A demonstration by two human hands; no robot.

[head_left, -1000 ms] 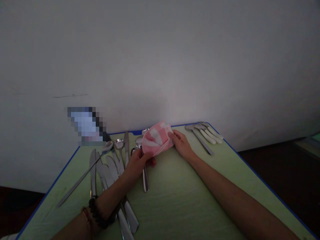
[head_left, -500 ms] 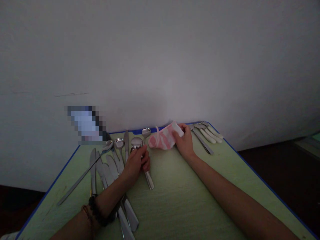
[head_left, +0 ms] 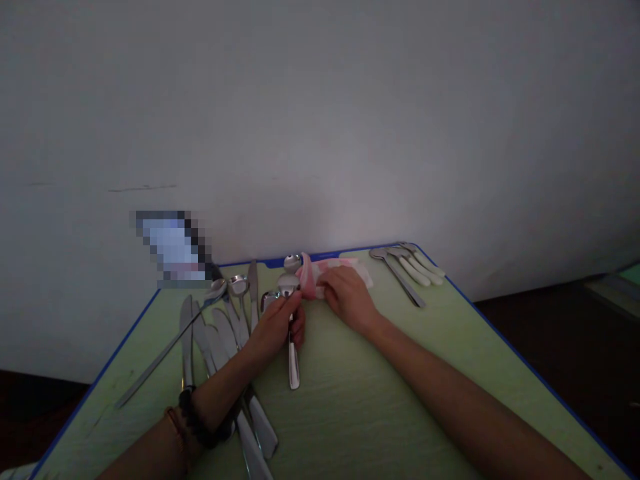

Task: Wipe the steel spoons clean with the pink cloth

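My left hand [head_left: 277, 323] is closed around the handle of a metal spoon [head_left: 294, 373], its bowl pointing away from me. Just beyond this bowl lies another spoon [head_left: 293, 262], and a further metal spoon [head_left: 270, 300] shows partly behind my left hand. A pink and white cloth [head_left: 363, 270] lies at the far side of the table, its left end folded up beside the held spoon's bowl. My right hand [head_left: 350, 300] rests over the cloth with bent fingers, the fingertips gripping its near edge.
Several table knives [head_left: 187, 347] and spoons [head_left: 239, 287] lie left, partly under my left forearm. A spoon [head_left: 400, 277] and white-handled cutlery [head_left: 417, 270] lie far right. A blurred-out screen [head_left: 173, 247] leans against the wall [head_left: 320, 120] behind the blue-edged green table [head_left: 350, 413].
My right hand has moved left along the cloth, which now lies lower and flatter with its left end folded up. The spoon in my left hand has turned more upright in view.
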